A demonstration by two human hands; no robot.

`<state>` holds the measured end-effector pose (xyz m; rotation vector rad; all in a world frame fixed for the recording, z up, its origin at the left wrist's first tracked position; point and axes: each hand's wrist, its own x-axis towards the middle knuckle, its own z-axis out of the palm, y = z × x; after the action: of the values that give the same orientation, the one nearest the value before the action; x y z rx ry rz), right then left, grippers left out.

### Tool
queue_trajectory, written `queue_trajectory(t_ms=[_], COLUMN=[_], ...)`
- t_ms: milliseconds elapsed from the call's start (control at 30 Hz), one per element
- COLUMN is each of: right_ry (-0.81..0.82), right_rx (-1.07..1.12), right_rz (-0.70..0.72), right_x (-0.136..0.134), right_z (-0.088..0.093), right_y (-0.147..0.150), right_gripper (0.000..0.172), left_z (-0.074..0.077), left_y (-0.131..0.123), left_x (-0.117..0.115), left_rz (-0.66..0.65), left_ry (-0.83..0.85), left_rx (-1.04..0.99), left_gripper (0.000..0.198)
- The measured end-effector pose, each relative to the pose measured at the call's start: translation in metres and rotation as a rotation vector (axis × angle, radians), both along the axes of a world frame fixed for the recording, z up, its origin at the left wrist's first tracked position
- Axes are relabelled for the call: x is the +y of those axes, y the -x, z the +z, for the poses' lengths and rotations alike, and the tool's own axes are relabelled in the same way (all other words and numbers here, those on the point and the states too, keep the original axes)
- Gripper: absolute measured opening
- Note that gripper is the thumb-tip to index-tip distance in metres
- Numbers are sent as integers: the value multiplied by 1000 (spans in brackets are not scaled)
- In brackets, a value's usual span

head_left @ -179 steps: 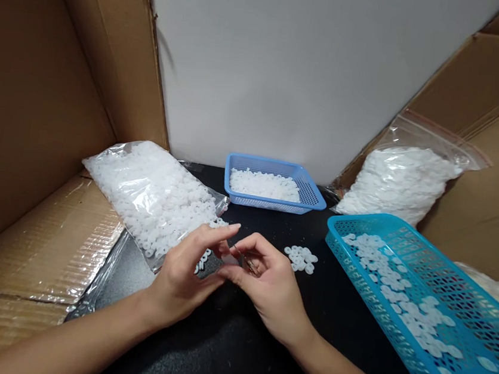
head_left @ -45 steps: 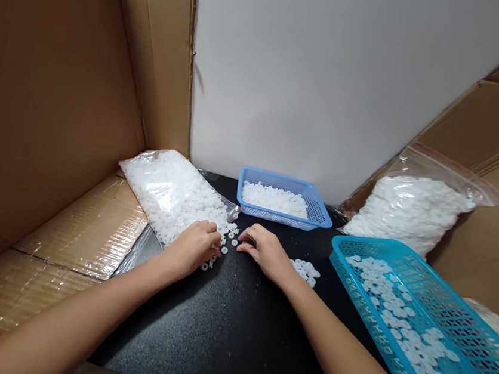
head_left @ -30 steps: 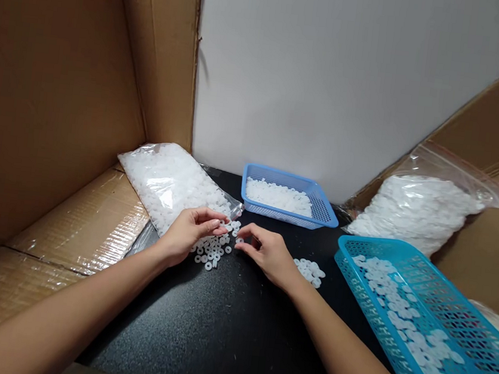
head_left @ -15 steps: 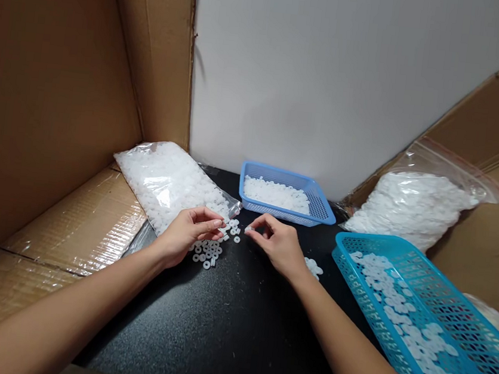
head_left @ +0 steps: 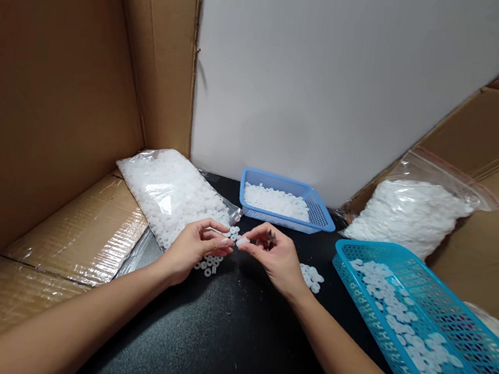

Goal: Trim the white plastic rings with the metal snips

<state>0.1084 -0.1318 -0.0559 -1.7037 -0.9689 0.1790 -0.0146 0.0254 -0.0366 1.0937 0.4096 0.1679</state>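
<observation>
My left hand (head_left: 199, 250) is closed in a pinch over the black table (head_left: 224, 328), and what its fingertips hold is too small to make out. Close beside it on the right, my right hand (head_left: 277, 259) pinches a small white piece (head_left: 242, 242) between thumb and forefinger. Small white rings (head_left: 208, 263) lie loose under and beside my left hand. To the right of my right wrist sits a little pile of white discs (head_left: 311, 277).
A clear bag of white rings (head_left: 165, 192) lies at the left. Behind the hands stands a blue basket (head_left: 286, 220) with white pieces. On the right are a teal basket (head_left: 371, 309) holding white discs and a filled zip bag (head_left: 408, 214). Cardboard (head_left: 65, 220) borders the left.
My hands have come closer together, with the white piece in my right hand now near my left fingertips. The whole view has shifted slightly, so things sit lower in it.
</observation>
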Motion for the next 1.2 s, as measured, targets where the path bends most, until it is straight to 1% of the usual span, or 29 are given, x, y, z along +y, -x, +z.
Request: queue_trajectory(t_ms=[67, 167, 367, 467, 533, 667, 833, 1000, 1200], right_ry=[-46, -97, -126, -131, -137, -177, -200, -215, -232], right_rx=[33, 58, 42, 13, 1, 27, 71, 78, 156], right_rz=[0, -6, -25, -30, -28, 28, 85, 145, 185], right_x=[-3, -5, -9, -10, -9, -9, -11, -11, -15], right_z=[6, 12, 13, 14, 16, 22, 28, 28, 26], right_y=[8, 19, 29, 34, 39, 46, 50, 49, 43], right_gripper=[37, 36, 28, 24, 20, 22, 24, 24, 26], left_z=[3, 7, 11, 11, 11, 13, 17, 17, 19], left_y=[3, 7, 11, 12, 13, 14, 15, 16, 17], left_x=[-6, -15, -24, -27, -28, -28, -28, -29, -30], left_rz=[-23, -49, -51, -58, -76, -125, -141, -139, -188], left_ry=[41, 109, 193, 233, 232, 232, 298, 296, 347], left_rx=[6, 17, 6, -17, -42, -102, -111, -140, -192], left_gripper=[49, 51, 42, 41, 42, 49, 55, 53, 50])
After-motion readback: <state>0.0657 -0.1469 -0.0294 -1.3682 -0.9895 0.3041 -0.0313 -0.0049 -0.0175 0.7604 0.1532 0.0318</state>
